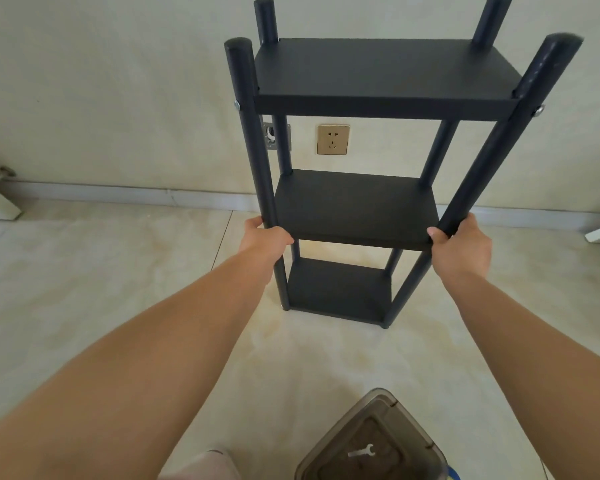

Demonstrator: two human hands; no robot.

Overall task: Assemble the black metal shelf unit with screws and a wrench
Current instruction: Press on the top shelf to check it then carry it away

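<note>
Shelf unit [354,209] assembled, upright on floor [118,271] — nearly complete.
Front posts are gripped by left hand [264,237] and right hand [461,244], fingers clamped; wrench [361,452] is laid aside.

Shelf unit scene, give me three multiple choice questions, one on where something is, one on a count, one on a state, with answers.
1. Where does the small wrench lie?
A. On the top shelf
B. In the translucent container at the bottom of the view
C. In the left hand

2. How many shelves does the black shelf unit show?
A. Two
B. Three
C. Five

3. What is the shelf unit's state?
A. Standing upright on the floor
B. Lying flat on the floor
C. In separate parts

Answers:
1. B, the pale wrench rests inside the container.
2. B, a top, a middle and a bottom shelf are visible.
3. A, it stands before the wall, the left hand and right hand gripping the two front posts at the middle shelf.
</note>
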